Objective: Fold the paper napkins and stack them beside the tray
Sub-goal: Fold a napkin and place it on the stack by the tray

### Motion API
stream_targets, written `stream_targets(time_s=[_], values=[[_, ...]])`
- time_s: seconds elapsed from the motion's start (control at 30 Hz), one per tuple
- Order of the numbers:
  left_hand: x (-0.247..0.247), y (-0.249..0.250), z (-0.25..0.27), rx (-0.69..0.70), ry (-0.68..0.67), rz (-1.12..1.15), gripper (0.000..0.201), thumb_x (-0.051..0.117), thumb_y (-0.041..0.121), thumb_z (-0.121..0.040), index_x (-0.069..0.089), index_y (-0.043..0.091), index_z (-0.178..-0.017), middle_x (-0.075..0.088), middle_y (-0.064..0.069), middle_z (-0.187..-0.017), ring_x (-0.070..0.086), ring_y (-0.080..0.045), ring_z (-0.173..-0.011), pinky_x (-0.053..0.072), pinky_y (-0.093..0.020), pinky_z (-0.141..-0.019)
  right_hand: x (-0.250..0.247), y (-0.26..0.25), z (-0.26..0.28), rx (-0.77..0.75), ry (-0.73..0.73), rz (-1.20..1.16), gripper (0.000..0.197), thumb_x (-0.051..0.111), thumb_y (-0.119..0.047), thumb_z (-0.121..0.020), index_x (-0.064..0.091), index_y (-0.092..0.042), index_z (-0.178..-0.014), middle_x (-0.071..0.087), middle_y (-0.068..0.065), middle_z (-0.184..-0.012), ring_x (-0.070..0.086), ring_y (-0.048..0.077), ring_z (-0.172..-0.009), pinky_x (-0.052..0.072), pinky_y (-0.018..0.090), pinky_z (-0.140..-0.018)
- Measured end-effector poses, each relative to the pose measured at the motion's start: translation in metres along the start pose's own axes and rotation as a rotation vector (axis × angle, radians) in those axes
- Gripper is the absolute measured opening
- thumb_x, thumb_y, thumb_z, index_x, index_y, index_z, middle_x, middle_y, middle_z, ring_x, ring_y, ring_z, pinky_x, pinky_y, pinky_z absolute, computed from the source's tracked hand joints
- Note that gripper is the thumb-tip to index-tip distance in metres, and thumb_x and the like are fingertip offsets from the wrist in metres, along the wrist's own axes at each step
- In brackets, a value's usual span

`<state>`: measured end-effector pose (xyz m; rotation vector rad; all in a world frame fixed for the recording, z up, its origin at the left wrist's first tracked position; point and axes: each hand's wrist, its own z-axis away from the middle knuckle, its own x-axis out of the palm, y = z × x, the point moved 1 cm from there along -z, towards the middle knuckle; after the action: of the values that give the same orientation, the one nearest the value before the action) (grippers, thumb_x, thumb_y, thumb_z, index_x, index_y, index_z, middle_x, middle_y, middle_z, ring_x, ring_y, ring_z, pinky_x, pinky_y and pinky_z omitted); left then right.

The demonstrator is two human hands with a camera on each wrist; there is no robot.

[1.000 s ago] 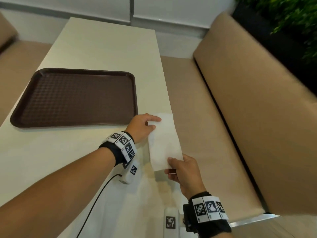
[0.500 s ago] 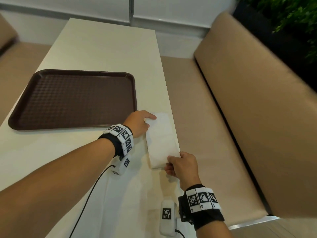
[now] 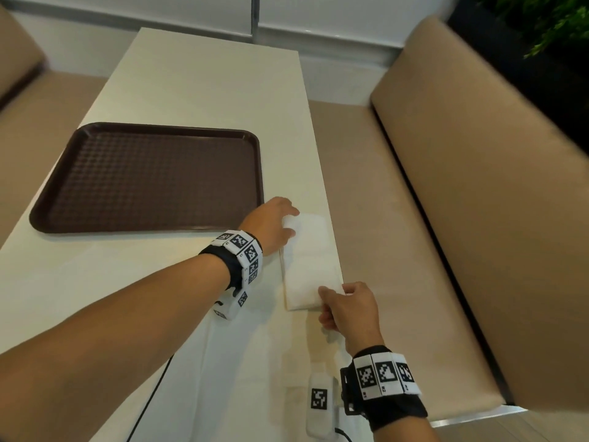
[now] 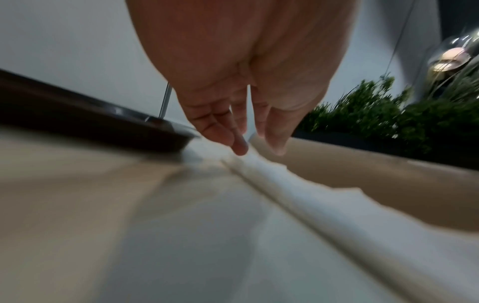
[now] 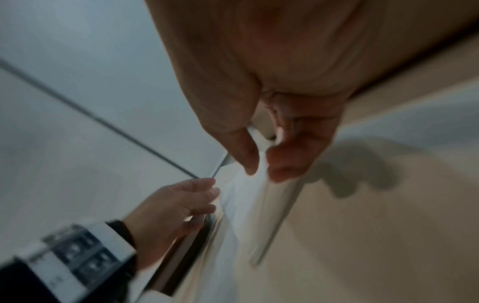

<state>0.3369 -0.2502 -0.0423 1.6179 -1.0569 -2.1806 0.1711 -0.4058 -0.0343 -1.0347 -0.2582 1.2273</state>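
Observation:
A white folded napkin lies along the table's right edge, just right of the brown tray. My left hand pinches its far left corner between thumb and fingers, seen close in the left wrist view at the napkin's fold beside the tray rim. My right hand pinches the near right corner between thumb and forefinger; the right wrist view shows the hand with the napkin running away from it. The tray holds nothing.
The cream table stretches beyond the tray. A larger flat white sheet lies on the table under my forearms. A tan bench seat and backrest run along the right, with green plants behind.
Both hands have lowered the napkin from above the table down onto it beside the tray. It now lies flat and narrower along the edge.

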Motion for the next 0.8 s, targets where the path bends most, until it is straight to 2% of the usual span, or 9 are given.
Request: stream_targets(time_s=[0.1,0.2,0.27,0.33,0.47,0.53,0.63,0.7,0.8], values=[[-0.032,0.0,0.015,0.04,0.031,-0.043,0.039,0.065,0.034,-0.094,0.059,0.027,-0.132,0.044,0.006,-0.146,0.058,-0.02,-0.112,0.045,-0.032,-0.101,-0.008,-0.002,0.007,-0.216,0.142,0.36,0.057,0.074,-0.034,-0.088,0.045,-0.013,-0.132,0.052,0.004,-0.124,0.059,0.024,-0.103,0.051,0.036,-0.081],[-0.079,-0.006,0.052,0.038,0.061,-0.092,0.031,0.066,0.036,-0.093,0.063,0.027,-0.123,0.052,0.01,-0.126,0.056,-0.011,-0.096,0.043,-0.026,-0.086,0.0,-0.003,0.011,-0.564,0.159,0.566,0.047,0.069,-0.025,-0.091,0.052,-0.018,-0.135,0.044,0.002,-0.136,0.043,0.024,-0.125,0.04,0.031,-0.095],[-0.108,-0.02,0.086,0.003,0.055,-0.135,0.026,0.067,0.036,-0.092,0.065,0.029,-0.117,0.054,0.012,-0.116,0.059,-0.009,-0.09,0.045,-0.027,-0.082,0.013,0.0,0.007,-0.64,0.043,0.701,0.04,0.064,-0.02,-0.094,0.057,-0.017,-0.133,0.048,0.001,-0.137,0.04,0.023,-0.129,0.039,0.033,-0.1],[-0.132,-0.041,0.126,-0.039,0.039,-0.184,0.022,0.068,0.035,-0.091,0.067,0.03,-0.112,0.056,0.012,-0.111,0.062,-0.009,-0.087,0.05,-0.03,-0.082,0.023,0.002,0.003,-0.613,-0.067,0.861,0.034,0.059,-0.019,-0.095,0.06,-0.016,-0.129,0.053,0.002,-0.134,0.041,0.025,-0.126,0.041,0.038,-0.1],[-0.157,-0.091,0.202,-0.191,-0.044,-0.273,0.018,0.067,0.037,-0.092,0.066,0.034,-0.109,0.057,0.016,-0.109,0.061,-0.002,-0.087,0.051,-0.029,-0.082,0.029,-0.007,0.013,-0.58,0.012,0.909,0.034,0.062,-0.027,-0.094,0.064,-0.019,-0.127,0.049,0.005,-0.137,0.039,0.029,-0.127,0.038,0.045,-0.104],[-0.158,-0.114,0.236,-0.266,-0.074,-0.286,0.016,0.067,0.04,-0.091,0.064,0.038,-0.107,0.058,0.018,-0.109,0.06,0.0,-0.088,0.05,-0.026,-0.08,0.04,-0.013,0.032,-0.649,0.009,0.803,0.031,0.064,-0.026,-0.094,0.065,-0.019,-0.124,0.053,0.003,-0.131,0.047,0.025,-0.122,0.041,0.038,-0.1],[-0.147,-0.14,0.275,-0.332,-0.118,-0.257,0.016,0.068,0.042,-0.091,0.061,0.039,-0.105,0.061,0.018,-0.108,0.059,0.001,-0.088,0.05,-0.025,-0.081,0.073,-0.007,0.066,-0.652,-0.236,0.712,0.028,0.068,-0.026,-0.094,0.066,-0.018,-0.121,0.062,0.001,-0.118,0.06,0.015,-0.098,0.045,0.024,-0.085],[-0.136,-0.15,0.296,-0.359,-0.143,-0.204,0.02,0.069,0.042,-0.09,0.062,0.037,-0.108,0.061,0.017,-0.108,0.059,0.0,-0.09,0.049,-0.023,-0.08,0.099,0.004,0.084,-0.661,-0.377,0.75,0.039,0.07,-0.031,-0.092,0.062,-0.021,-0.13,0.057,-0.003,-0.127,0.056,0.013,-0.112,0.046,0.026,-0.095],[-0.117,-0.15,0.318,-0.338,-0.16,-0.139,0.027,0.073,0.04,-0.087,0.059,0.041,-0.11,0.058,0.019,-0.109,0.057,0.002,-0.091,0.047,-0.018,-0.079,0.127,0.007,0.093,-0.709,-0.443,0.894,0.063,0.07,-0.039,-0.089,0.046,-0.025,-0.146,0.043,-0.007,-0.146,0.036,0.017,-0.136,0.037,0.04,-0.112]])
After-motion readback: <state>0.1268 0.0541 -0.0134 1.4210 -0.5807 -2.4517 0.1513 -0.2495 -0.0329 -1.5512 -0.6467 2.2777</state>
